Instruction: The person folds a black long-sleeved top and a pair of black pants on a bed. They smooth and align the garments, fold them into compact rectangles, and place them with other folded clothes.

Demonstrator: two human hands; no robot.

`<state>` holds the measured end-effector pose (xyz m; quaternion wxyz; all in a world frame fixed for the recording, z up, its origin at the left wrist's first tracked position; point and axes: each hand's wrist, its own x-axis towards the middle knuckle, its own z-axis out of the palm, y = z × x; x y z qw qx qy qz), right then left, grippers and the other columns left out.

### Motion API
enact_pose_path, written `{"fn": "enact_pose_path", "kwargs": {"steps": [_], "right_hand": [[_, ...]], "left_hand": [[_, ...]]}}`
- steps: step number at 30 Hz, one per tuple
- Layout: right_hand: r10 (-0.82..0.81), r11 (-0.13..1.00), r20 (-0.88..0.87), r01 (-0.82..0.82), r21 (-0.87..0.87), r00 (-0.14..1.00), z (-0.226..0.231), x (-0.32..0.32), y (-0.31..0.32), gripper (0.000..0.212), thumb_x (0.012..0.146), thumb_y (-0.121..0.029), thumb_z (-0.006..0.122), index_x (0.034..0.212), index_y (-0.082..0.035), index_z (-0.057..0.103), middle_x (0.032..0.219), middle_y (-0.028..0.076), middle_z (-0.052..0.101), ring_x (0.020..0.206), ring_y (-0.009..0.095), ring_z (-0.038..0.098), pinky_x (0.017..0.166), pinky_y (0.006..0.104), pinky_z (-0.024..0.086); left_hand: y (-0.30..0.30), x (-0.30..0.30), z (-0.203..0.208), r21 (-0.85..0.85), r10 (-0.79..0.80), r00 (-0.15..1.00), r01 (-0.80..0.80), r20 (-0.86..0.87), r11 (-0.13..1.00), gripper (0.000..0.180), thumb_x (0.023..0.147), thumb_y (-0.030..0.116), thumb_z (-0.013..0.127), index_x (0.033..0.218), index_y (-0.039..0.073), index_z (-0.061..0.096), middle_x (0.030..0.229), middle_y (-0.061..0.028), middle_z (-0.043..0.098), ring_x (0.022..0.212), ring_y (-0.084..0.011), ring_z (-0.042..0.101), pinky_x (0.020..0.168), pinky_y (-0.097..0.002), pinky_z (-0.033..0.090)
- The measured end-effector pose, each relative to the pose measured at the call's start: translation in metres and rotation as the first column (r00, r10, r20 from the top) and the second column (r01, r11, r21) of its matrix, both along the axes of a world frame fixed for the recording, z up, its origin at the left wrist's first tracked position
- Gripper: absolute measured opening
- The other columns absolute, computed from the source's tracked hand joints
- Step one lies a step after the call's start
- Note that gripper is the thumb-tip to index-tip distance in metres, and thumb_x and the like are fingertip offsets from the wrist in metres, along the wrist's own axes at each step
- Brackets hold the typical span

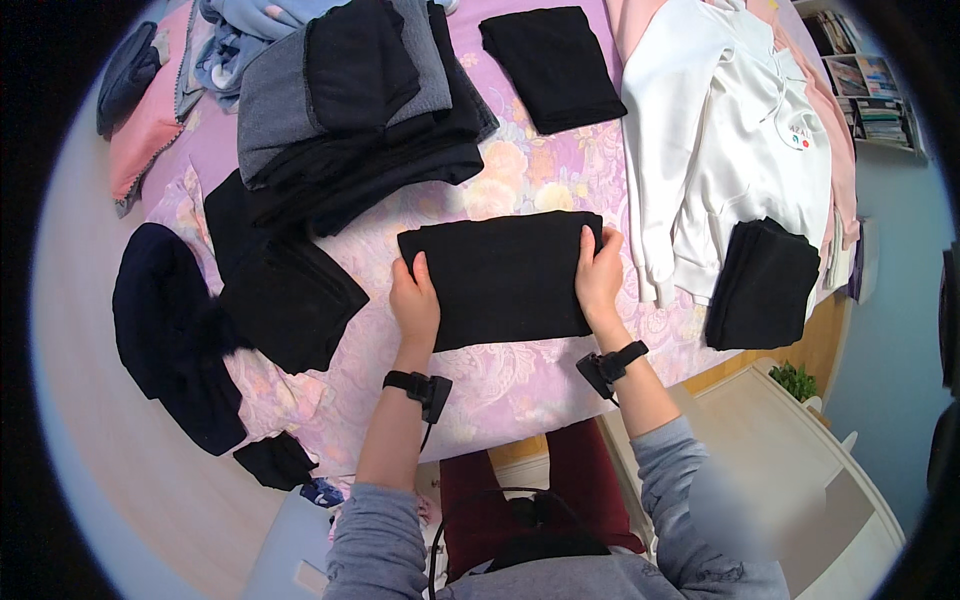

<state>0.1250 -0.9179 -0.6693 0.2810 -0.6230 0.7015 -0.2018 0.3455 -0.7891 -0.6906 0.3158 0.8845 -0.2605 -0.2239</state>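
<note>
A folded black garment [508, 285] forms a wide rectangle in front of me, over the floral bedspread. Its left side is gripped by my left hand [413, 302], thumb on top and the other fingers hidden beneath. On the opposite side my right hand [600, 278] holds it the same way. Whether it rests on the bed or hangs just above it, I cannot tell. Beyond it lies another folded black garment [552, 68]. A tall stack of folded dark and grey clothes [345, 95] stands at the far left.
The pink floral bedspread [520, 175] covers the bed. White hoodie [745, 150] lies spread at right, with a small folded black garment [763, 285] on its lower edge. Dark clothes [175, 330] lie loose at left. A pale desk [760, 440] stands near right, a bookshelf [868, 75] far right.
</note>
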Motion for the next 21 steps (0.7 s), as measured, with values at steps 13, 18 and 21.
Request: {"fn": "enact_pose_path", "kwargs": {"steps": [13,18,21], "right_hand": [[0.853,0.081,0.309,-0.692,0.717,0.421,0.047,0.078,-0.105,0.077,0.057,-0.045,0.090,0.112,0.004,0.067,0.104,0.018,0.071,0.096,0.029,0.068,0.086,0.0353,0.052],[0.639,0.038,0.516,-0.694,0.719,0.570,0.060,0.036,-0.085,0.056,0.068,-0.030,0.085,0.111,0.003,0.069,0.099,0.012,0.073,0.083,0.021,0.070,0.076,0.0307,0.055],[0.434,0.006,0.573,-0.638,0.770,0.695,0.065,0.003,-0.050,0.042,0.079,-0.018,0.077,0.115,0.002,0.067,0.099,0.008,0.072,0.084,0.016,0.068,0.078,0.0298,0.055]], "left_hand": [[0.049,0.065,0.018,-0.064,-0.103,0.906,0.084,-0.411,0.994,0.026,0.097,0.026,0.062,0.104,0.001,0.059,0.082,-0.0058,0.065,0.072,-0.0107,0.059,0.066,-0.0256,0.049],[0.157,0.128,0.082,0.036,-0.327,0.892,0.355,-0.311,0.934,0.019,0.095,0.017,0.063,0.105,0.000,0.063,0.087,-0.0046,0.066,0.079,-0.0097,0.060,0.071,-0.0249,0.049],[0.219,0.160,0.135,0.143,-0.339,0.896,0.389,-0.287,0.910,0.019,0.094,0.015,0.062,0.105,-0.001,0.062,0.088,-0.0062,0.066,0.083,-0.0128,0.060,0.075,-0.0269,0.049]]}}
